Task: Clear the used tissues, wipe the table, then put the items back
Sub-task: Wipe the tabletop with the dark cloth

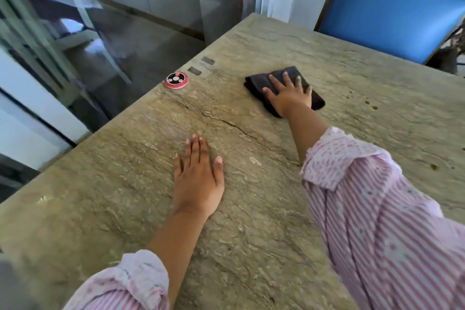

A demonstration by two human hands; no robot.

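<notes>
A dark folded cloth [259, 80] lies on the rough stone table [251, 209] towards its far side. My right hand [289, 95] presses flat on the cloth with spread, straight fingers. My left hand [198, 178] rests flat on the bare tabletop nearer to me, fingers straight and together, holding nothing. No tissues are in view.
A round red and black call button [176, 80] sits near the table's left edge, with two small grey plates [201, 66] beyond it. A blue upholstered chair [392, 10] stands at the far right side. Glass panels run along the left. Small dark spots [370, 104] mark the table at the right.
</notes>
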